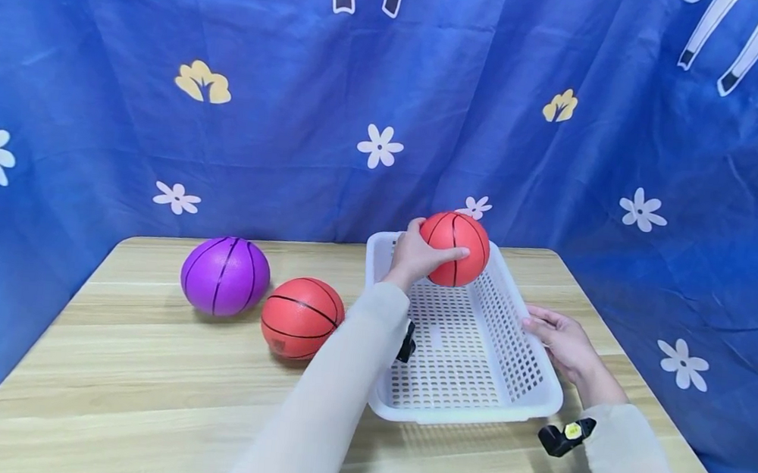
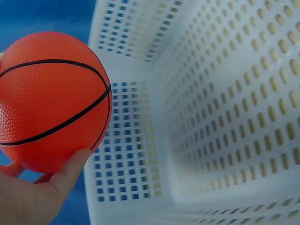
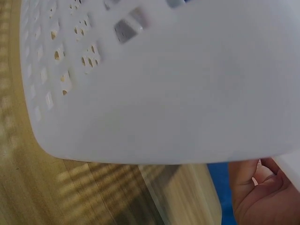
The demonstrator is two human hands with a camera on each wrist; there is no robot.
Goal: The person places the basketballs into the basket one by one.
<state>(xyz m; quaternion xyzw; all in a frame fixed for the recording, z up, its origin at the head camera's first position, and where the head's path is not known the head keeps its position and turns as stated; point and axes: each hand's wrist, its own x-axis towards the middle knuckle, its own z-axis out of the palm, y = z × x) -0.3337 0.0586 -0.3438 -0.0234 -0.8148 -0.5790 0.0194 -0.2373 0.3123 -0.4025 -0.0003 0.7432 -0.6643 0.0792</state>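
My left hand holds a small red basketball with black lines, its thumb across the near side. The ball is over the far end of a white perforated plastic basket; in the left wrist view the ball overlaps the basket's slotted wall. On the basket's right side, my right hand grips the rim, thumb on top and fingers outside. In the right wrist view, the basket's outer side fills most of the picture, and part of the right hand shows below it.
Left of the basket a second red basketball lies on the wooden table, beside the left forearm. Farther left is a purple ball with black lines. A blue patterned cloth hangs behind the table and along its sides.
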